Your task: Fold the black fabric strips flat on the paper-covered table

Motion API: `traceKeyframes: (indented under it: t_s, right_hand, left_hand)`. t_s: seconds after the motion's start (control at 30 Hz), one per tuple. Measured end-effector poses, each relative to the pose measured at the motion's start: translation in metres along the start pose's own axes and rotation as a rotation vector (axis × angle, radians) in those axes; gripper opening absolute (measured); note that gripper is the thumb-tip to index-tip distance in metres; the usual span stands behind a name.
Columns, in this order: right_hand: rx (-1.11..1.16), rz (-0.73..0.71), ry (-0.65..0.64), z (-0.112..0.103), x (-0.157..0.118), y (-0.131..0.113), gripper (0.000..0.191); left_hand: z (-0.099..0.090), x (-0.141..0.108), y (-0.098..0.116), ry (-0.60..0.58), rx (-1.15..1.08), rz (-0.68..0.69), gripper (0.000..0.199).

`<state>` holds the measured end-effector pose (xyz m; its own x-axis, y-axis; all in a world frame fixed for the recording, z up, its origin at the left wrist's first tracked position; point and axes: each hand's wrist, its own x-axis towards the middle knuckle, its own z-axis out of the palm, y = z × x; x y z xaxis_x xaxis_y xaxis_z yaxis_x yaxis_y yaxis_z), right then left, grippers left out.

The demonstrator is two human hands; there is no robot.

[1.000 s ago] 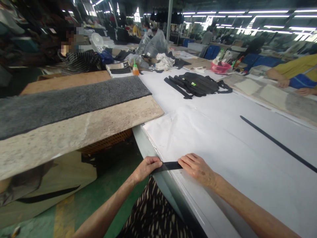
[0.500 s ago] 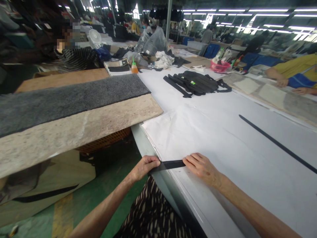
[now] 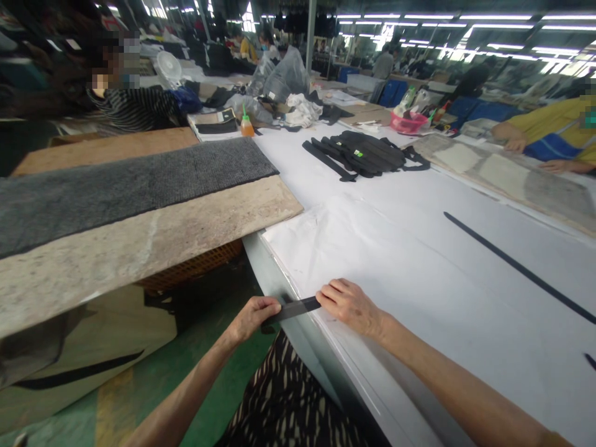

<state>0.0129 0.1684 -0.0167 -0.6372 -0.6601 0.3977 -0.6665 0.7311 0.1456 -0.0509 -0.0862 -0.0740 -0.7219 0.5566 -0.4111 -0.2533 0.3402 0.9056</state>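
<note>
Two hands point(image 3: 298, 305) pinch one flat, narrow black strip point(image 3: 298, 307), stretched straight between their closed fingertips.

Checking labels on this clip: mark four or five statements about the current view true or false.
1. The left hand and right hand hold the same dark strip. True.
2. The gray textile lies on the white tabletop. False: it lies on the beige board.
3. The bottle with orange liquid is upright. True.
4. The pile of black pieces sits in the pink basket. False: it lies on the white tabletop.
</note>
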Motion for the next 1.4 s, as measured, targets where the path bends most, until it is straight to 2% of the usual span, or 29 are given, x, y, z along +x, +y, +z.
traceKeyframes:
  t_s: [0.13,0.27,0.47,0.77,0.97,1.1,1.27,1.4]
  right_hand:
    - [-0.012,-0.043,-0.012,0.007,0.014,-0.007,0.013]
    - [-0.01,-0.044,-0.043,0.006,0.012,-0.005,0.014]
    - [-0.036,-0.039,-0.04,0.005,0.002,0.003,0.016]
    - [-0.084,0.013,-0.114,0.001,0.001,-0.004,0.022]
    - [-0.088,0.042,-0.125,0.001,-0.003,-0.005,0.021]
    - [-0.096,0.055,-0.119,0.002,-0.004,-0.004,0.019]
    - [0.039,0.125,-0.112,0.002,-0.005,-0.003,0.022]
    - [0.215,0.447,-0.065,-0.008,0.004,-0.004,0.037]
  left_hand:
    - [-0.016,-0.016,-0.006,0.027,0.026,-0.023,0.046]
    - [-0.021,-0.029,0.001,0.049,0.093,-0.027,0.047]
    - [-0.018,-0.029,0.003,0.071,0.13,-0.035,0.049]
    - [-0.02,-0.027,0.007,0.056,0.141,-0.027,0.048]
    - [-0.033,-0.033,-0.007,0.153,0.185,-0.043,0.048]
    - [-0.04,-0.048,-0.011,0.174,0.082,-0.068,0.049]
    - [-0.034,-0.054,0.012,0.093,0.023,-0.062,0.049]
    - [-0.027,-0.055,0.047,0.028,0.088,-0.002,0.049]
